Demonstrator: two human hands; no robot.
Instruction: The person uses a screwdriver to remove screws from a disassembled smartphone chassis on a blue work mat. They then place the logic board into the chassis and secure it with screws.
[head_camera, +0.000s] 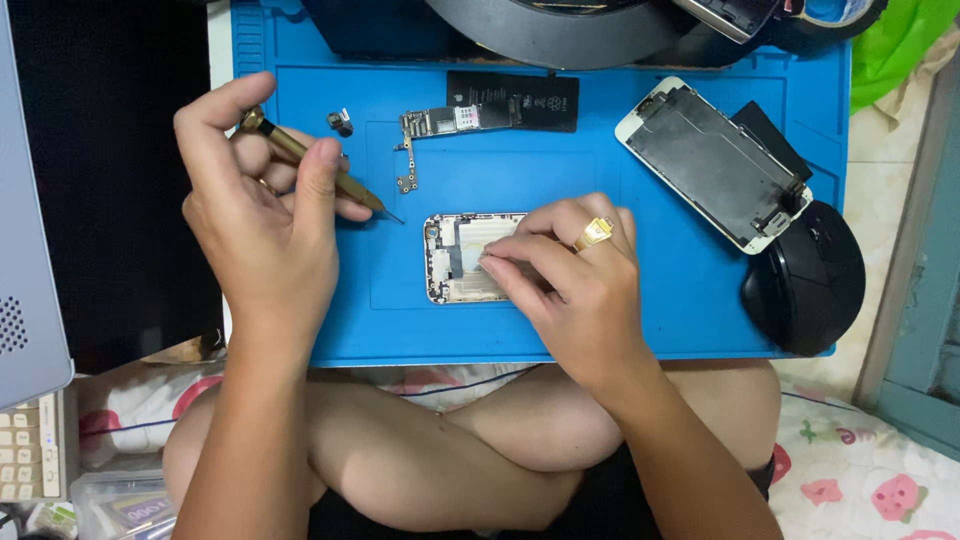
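My left hand (262, 215) holds a brass-coloured screwdriver (318, 170), tip pointing right and hovering over the blue work mat (640, 310), just left of an opened phone housing (455, 258). My right hand (575, 275), with a gold ring on one finger, lies across the right part of that housing, fingertips pressing inside it. The housing's right half is hidden under the hand.
On the mat lie a small metal part (340, 122), a logic board (440, 128), a black battery (525, 100) and a detached phone screen (715, 165). A black mouse (805, 280) sits at the right edge. A keyboard (28, 460) is at lower left.
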